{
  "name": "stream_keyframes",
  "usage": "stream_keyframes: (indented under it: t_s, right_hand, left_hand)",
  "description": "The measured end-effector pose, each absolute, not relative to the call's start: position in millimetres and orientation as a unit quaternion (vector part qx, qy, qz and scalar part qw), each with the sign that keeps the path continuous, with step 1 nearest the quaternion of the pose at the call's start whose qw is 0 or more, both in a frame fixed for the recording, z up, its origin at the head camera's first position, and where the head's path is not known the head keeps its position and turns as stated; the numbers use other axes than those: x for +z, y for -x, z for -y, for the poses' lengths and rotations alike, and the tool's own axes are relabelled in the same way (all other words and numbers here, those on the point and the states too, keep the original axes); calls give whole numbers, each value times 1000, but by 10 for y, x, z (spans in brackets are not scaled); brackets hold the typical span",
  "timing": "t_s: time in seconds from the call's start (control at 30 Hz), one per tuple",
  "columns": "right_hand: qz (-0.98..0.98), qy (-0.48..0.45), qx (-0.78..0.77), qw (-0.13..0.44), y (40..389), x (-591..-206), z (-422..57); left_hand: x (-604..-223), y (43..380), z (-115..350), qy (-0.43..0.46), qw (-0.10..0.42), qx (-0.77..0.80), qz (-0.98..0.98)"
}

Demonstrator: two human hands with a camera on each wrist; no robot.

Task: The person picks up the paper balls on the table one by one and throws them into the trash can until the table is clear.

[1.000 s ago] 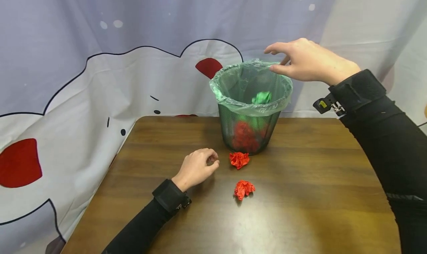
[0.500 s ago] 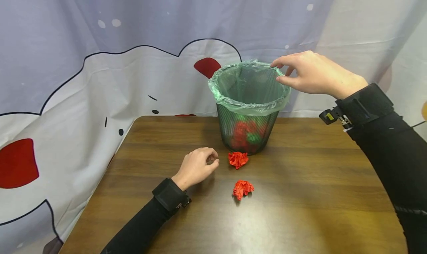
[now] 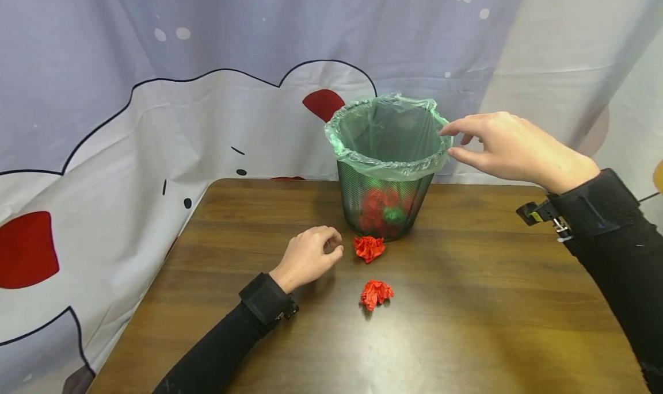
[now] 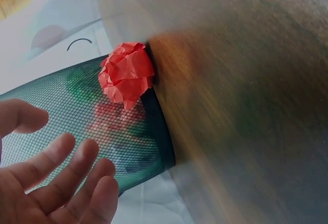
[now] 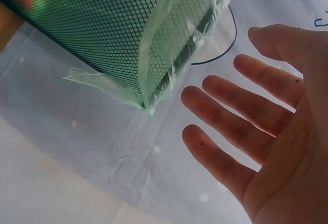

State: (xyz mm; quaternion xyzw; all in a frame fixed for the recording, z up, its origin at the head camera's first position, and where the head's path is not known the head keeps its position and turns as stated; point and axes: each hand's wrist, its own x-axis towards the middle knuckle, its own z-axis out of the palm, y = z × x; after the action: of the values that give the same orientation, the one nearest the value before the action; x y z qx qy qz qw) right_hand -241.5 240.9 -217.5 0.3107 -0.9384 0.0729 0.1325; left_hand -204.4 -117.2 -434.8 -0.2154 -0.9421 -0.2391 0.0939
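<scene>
A black mesh wastebasket [image 3: 383, 204] lined with a thin green plastic bag [image 3: 393, 167] stands at the back of the table. Through its mesh I see red and green crumpled paper at the bottom. One red crumpled paper ball [image 3: 369, 248] lies right at the basket's foot, and a second red paper ball [image 3: 376, 294] lies nearer to me. My left hand [image 3: 309, 257] is just left of the first ball, fingers loosely bent and holding nothing. Beside the basket's right rim my right hand [image 3: 518, 149] hovers, fingers spread and nothing in them, as the right wrist view confirms.
The wooden table [image 3: 492, 302] reaches back to a patterned cloth [image 3: 171, 129] hanging behind and to the left. Black bands are strapped round both wrists, the right one [image 3: 595, 204] with a small device on it.
A green paper ball dropped inside the basket and now shows low through the mesh. My right hand moved from above the basket down and right, past its rim. The left hand stays nearly still.
</scene>
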Motion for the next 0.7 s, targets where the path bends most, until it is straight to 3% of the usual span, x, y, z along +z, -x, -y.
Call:
stream_keyframes:
  t_s: [0.7]
  right_hand:
    - [928, -316, 117, 162, 1927, -2783, -2614]
  left_hand:
    - [-4308, 2149, 999, 240, 87, -228, 940]
